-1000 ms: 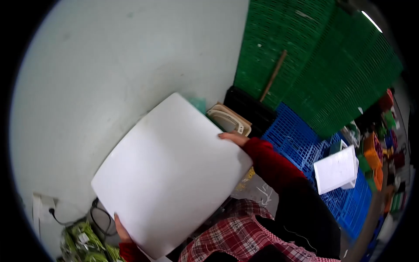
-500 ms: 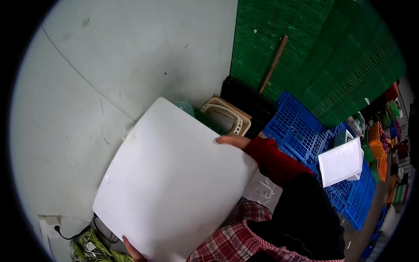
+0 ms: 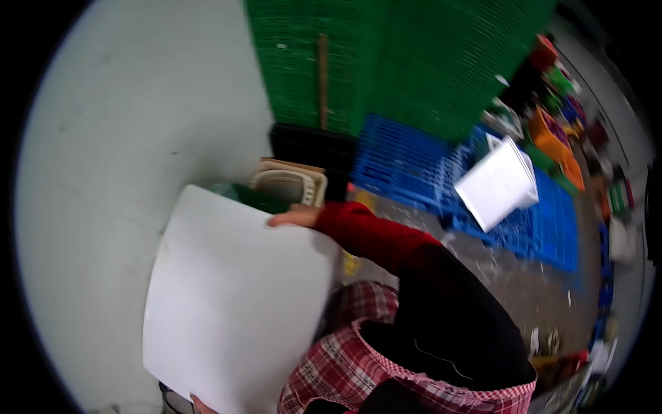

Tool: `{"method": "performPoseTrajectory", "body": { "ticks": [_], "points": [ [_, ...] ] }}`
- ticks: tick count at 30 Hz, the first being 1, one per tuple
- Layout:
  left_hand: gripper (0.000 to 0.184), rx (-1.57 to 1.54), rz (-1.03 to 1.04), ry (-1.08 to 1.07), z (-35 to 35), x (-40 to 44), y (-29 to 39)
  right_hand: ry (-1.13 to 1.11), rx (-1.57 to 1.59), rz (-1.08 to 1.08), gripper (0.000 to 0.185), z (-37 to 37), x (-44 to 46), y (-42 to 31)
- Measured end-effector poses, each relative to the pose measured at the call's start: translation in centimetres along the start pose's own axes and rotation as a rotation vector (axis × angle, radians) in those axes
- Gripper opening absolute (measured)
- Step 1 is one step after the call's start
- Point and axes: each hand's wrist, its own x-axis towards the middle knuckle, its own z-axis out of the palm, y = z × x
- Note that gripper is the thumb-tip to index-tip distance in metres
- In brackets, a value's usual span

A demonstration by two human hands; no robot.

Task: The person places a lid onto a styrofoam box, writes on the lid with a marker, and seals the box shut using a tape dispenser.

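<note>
A large, smooth white panel [image 3: 231,297] with rounded corners, perhaps the face of a foam box or its lid, leans tilted close to the wall. My right hand [image 3: 296,217] grips its upper right edge, thumb on the face and fingers going behind. At the bottom edge only a few fingertips of my left hand [image 3: 201,404] show, pressed against the panel's lower left part; the rest is hidden. Behind the panel's top stand a cream plastic basket [image 3: 314,190] and something green.
Pale wall [image 3: 124,152] rises on the left. Green slatted panels [image 3: 414,62] stand behind, with a wooden stick [image 3: 323,83] against them. Blue pallets [image 3: 407,162] lie right, bearing a white foam box [image 3: 498,185]. Orange crates [image 3: 549,134] are farther off.
My view has swung right, so the wall, basket and pallets sit farther left in it. Both hands stay on the white panel. The cable and green stalks at lower left are mostly out of view.
</note>
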Motion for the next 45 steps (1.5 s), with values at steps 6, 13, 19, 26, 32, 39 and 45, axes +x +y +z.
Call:
{"method": "performPoseTrajectory", "body": {
  "ticks": [6,13,19,26,32,39,45],
  "points": [
    [0.060,0.081,0.016,-0.018,1.6,-0.5,0.7,0.305,-0.168,-0.226,0.075,-0.4,-2.7,-1.3],
    [0.057,0.191,0.065,0.014,-2.1,-2.8,6.2,0.343,-0.024,-0.262,0.057,0.0,-3.6,-3.4],
    [0.043,0.996,0.409,0.014,-6.1,-8.3,14.4,0.038,0.173,-0.330,0.032,-0.4,-13.3,-13.3],
    [0.053,0.531,0.549,-0.223,0.0,-8.3,23.0,-0.205,0.241,-0.112,0.052,-2.0,-20.9,-16.2],
    [0.049,0.496,0.487,-0.240,3.9,-7.2,25.7,-0.055,0.270,-0.109,0.057,-4.0,-17.4,-16.5],
    [0.074,0.725,0.257,-0.090,-0.3,-5.4,10.8,0.195,0.000,-0.130,0.056,-3.3,-10.7,-2.6],
    [0.092,0.590,0.260,0.215,1.5,-3.5,2.6,0.334,0.024,-0.241,0.060,-4.0,-8.0,2.5]
  ]
}}
